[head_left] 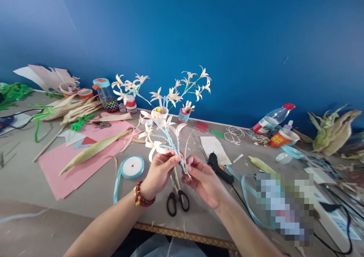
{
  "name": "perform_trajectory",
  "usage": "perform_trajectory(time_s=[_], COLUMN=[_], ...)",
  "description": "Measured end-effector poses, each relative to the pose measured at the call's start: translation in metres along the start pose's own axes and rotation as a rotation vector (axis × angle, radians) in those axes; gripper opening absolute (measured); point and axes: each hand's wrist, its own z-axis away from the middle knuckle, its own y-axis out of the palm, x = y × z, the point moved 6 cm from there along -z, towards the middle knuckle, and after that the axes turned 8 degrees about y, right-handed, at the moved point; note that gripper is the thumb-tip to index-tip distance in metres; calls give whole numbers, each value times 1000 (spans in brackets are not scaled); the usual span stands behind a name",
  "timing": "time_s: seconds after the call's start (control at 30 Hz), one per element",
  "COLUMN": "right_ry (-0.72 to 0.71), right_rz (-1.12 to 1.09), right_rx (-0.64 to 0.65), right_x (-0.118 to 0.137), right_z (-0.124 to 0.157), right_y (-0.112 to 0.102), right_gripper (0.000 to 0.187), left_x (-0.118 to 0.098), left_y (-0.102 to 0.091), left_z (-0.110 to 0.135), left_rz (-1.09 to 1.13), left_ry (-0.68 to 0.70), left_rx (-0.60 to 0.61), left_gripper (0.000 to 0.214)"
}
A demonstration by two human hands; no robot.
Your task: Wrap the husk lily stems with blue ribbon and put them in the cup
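Observation:
A spray of cream husk flowers (156,146) on light-blue wrapped stems is held up over the table. My left hand (162,171) pinches the bundled stems, thumb on top. Lower on the same stems, my right hand (200,177) closes its fingers round the end, where a thin pale strip also rises beside the stems. Black-handled scissors (172,204) lie on the table just under both hands. To the left is a roll of light-blue ribbon (132,166) with its tail hanging toward the front. A black glue gun (220,168) rests right of my right hand.
Behind stands a cup (160,113) with more husk flowers. Pink paper (62,173) carrying a green corn husk (96,151) lies at left. A plastic bottle (273,116), an orange cup (283,137) and a white power strip (335,219) are at right, with cords nearby.

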Motion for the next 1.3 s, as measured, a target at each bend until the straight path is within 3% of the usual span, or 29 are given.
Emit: perform_trajectory(time_s=[0.17, 0.37, 0.63, 0.77, 1.3], right_ry=[-173, -359, -570, -553, -365], right_rz=[67, 329, 724, 766, 592], right_rx=[-122, -296, -359, -381, -327], right_x=[9, 18, 28, 27, 18], right_z=[6, 15, 32, 32, 19], right_y=[1, -5, 1, 1, -1], right_gripper=[35, 30, 14, 16, 18], left_x=[-2, -3, -2, -2, -2], left_y=[1, -3, -9, -12, -19], left_z=[0, 0, -1, 0, 5], left_rz=[11, -51, -63, -109, -293], left_ry=[17, 29, 63, 101, 156], left_rx=[4, -77, -175, -161, -120], left_gripper=[17, 24, 27, 23, 16])
